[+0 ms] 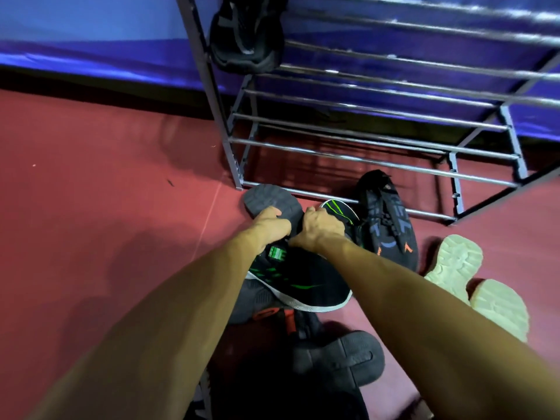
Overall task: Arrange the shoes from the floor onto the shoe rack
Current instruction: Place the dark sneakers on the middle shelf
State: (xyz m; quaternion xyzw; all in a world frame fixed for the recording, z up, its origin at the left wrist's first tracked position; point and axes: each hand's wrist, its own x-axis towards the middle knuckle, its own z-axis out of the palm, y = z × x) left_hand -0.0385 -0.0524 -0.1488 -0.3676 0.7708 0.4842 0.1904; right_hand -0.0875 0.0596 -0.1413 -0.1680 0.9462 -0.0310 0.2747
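Seemingly, grey-soled shoe (268, 197) under left fingers (273, 211)

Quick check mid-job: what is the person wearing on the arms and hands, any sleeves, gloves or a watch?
Nothing worn shows. The left hand and right hand have no gloves, neither wrist carries a watch or band, and both forearms are uncovered down to the picture's bottom edge, so no sleeve appears. The fingers are partly hidden, so rings cannot be ruled out.
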